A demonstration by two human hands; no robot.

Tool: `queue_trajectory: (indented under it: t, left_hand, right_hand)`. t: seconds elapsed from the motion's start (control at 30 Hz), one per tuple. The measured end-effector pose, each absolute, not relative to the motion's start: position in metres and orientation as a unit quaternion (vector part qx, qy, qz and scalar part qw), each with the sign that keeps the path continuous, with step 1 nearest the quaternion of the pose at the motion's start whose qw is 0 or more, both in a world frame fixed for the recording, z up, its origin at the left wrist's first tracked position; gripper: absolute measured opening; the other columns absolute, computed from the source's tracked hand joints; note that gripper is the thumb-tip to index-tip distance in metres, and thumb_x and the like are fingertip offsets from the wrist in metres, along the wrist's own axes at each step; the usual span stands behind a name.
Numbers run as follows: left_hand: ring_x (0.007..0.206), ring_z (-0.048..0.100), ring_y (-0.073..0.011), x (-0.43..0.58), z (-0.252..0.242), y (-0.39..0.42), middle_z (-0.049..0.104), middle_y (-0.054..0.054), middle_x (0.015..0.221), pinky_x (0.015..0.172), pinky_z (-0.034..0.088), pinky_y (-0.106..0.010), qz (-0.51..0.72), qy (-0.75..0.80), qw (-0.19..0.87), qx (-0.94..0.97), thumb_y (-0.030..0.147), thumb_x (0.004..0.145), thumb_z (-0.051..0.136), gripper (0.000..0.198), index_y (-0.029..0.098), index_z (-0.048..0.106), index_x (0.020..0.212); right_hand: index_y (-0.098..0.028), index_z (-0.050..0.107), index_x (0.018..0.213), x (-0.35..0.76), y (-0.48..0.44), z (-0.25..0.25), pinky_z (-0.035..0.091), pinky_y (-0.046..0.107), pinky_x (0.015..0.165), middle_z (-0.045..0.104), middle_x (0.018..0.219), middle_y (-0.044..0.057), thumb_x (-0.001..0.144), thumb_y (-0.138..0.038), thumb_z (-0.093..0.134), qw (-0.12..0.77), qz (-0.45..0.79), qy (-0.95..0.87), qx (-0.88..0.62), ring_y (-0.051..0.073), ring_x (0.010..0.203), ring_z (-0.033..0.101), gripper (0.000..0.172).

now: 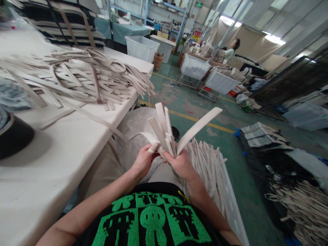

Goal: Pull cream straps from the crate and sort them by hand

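My right hand (181, 164) is closed around a bunch of flat beige fabric strips (161, 119), whose ends fan upward. One longer strip (200, 128) leans out to the right from the same grip. Close beside it, my left hand (143, 160) pinches a pale strip (145, 135) that curves in from the table side. A light covering wraps its thumb tip. The left fingertips are partly hidden behind the thumb. On the table (84, 143) lies a large heap of similar strips (89, 75), some hanging over the edge.
A white bin (225, 177) full of strips stands at my right. A black roll (15, 133) sits on the table at left. More strips (302, 208) lie on the floor at far right. White tubs (143, 48) and a person (229, 51) are farther back.
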State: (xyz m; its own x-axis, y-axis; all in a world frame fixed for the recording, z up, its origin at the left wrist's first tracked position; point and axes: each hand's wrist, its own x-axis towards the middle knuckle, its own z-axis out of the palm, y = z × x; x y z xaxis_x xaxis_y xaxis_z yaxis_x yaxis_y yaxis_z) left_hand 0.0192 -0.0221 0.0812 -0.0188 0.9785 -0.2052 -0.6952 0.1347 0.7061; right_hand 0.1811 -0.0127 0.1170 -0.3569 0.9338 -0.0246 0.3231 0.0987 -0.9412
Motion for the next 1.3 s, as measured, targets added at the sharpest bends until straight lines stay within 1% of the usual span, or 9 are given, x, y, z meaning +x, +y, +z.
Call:
queue_trajectory:
  t: [0.2,0.37,0.57,0.73,0.8,0.93,1.03,1.17,1.3]
  left_hand:
    - [0.087,0.071,-0.0272,0.008,0.089,-0.018,0.077,-0.011,0.080,0.081,0.055,-0.037,0.669,0.366,0.615,0.201,0.054,0.060,0.091,0.047,0.013,0.078,0.078]
    - [0.073,0.068,-0.0240,0.025,0.094,-0.028,0.073,-0.009,0.070,0.070,0.055,-0.035,0.622,0.338,0.664,0.242,0.057,0.063,0.088,0.046,0.013,0.076,0.069]
    - [0.073,0.067,-0.0208,0.012,0.108,-0.024,0.073,-0.006,0.071,0.073,0.055,-0.032,0.672,0.371,0.596,0.236,0.055,0.059,0.091,0.046,0.014,0.077,0.073]
    - [0.058,0.058,-0.0147,0.022,0.101,-0.027,0.065,-0.001,0.058,0.062,0.052,-0.029,0.622,0.365,0.641,0.262,0.054,0.063,0.089,0.043,0.014,0.073,0.063]
    - [0.058,0.058,-0.0143,0.021,0.100,-0.026,0.066,-0.002,0.059,0.063,0.052,-0.029,0.629,0.368,0.633,0.261,0.054,0.063,0.089,0.043,0.014,0.074,0.064]
    - [0.067,0.065,-0.0178,0.009,0.103,-0.021,0.072,-0.004,0.068,0.073,0.054,-0.032,0.658,0.382,0.602,0.243,0.052,0.059,0.092,0.043,0.014,0.077,0.072]
    - [0.063,0.062,-0.0170,0.013,0.101,-0.024,0.068,-0.004,0.062,0.068,0.053,-0.032,0.628,0.381,0.631,0.248,0.053,0.059,0.092,0.044,0.013,0.074,0.067]
    - [0.056,0.056,-0.0133,0.026,0.096,-0.031,0.064,-0.002,0.059,0.060,0.050,-0.028,0.595,0.370,0.664,0.261,0.052,0.067,0.087,0.042,0.012,0.072,0.065]
    - [0.070,0.066,-0.0179,0.018,0.099,-0.029,0.073,-0.007,0.072,0.073,0.054,-0.031,0.599,0.380,0.664,0.235,0.046,0.068,0.088,0.037,0.011,0.078,0.077]
  right_hand:
    - [-0.016,0.073,0.100,0.180,-0.015,0.125,0.062,0.031,0.059,0.074,0.079,0.006,0.088,-0.043,0.069,0.282,0.495,-0.678,-0.465,0.019,0.063,0.071,0.030]
    - [-0.017,0.072,0.096,0.176,-0.013,0.128,0.061,0.028,0.058,0.072,0.077,0.004,0.088,-0.041,0.070,0.332,0.463,-0.678,-0.463,0.017,0.061,0.070,0.026]
    - [-0.016,0.072,0.102,0.185,-0.019,0.128,0.063,0.028,0.059,0.073,0.077,0.004,0.088,-0.044,0.071,0.300,0.506,-0.676,-0.444,0.017,0.064,0.071,0.032]
    - [-0.017,0.069,0.094,0.175,-0.018,0.131,0.061,0.025,0.057,0.068,0.071,0.000,0.086,-0.043,0.073,0.354,0.475,-0.660,-0.462,0.015,0.059,0.069,0.027]
    - [-0.018,0.068,0.092,0.175,-0.016,0.132,0.060,0.025,0.057,0.068,0.071,0.000,0.086,-0.043,0.072,0.354,0.485,-0.664,-0.446,0.015,0.059,0.069,0.026]
    - [-0.017,0.069,0.090,0.181,-0.018,0.132,0.059,0.026,0.055,0.072,0.071,0.002,0.087,-0.041,0.071,0.306,0.513,-0.677,-0.429,0.016,0.058,0.069,0.024]
    - [-0.017,0.069,0.092,0.176,-0.018,0.129,0.060,0.027,0.056,0.072,0.072,0.002,0.085,-0.041,0.074,0.319,0.509,-0.655,-0.460,0.015,0.059,0.069,0.026]
    - [-0.017,0.068,0.089,0.164,-0.009,0.124,0.058,0.026,0.054,0.069,0.071,0.000,0.079,-0.046,0.078,0.354,0.519,-0.631,-0.455,0.015,0.058,0.068,0.032]
    - [-0.017,0.072,0.090,0.169,0.001,0.121,0.057,0.026,0.057,0.071,0.077,0.002,0.084,-0.045,0.073,0.387,0.489,-0.648,-0.438,0.014,0.061,0.067,0.028]
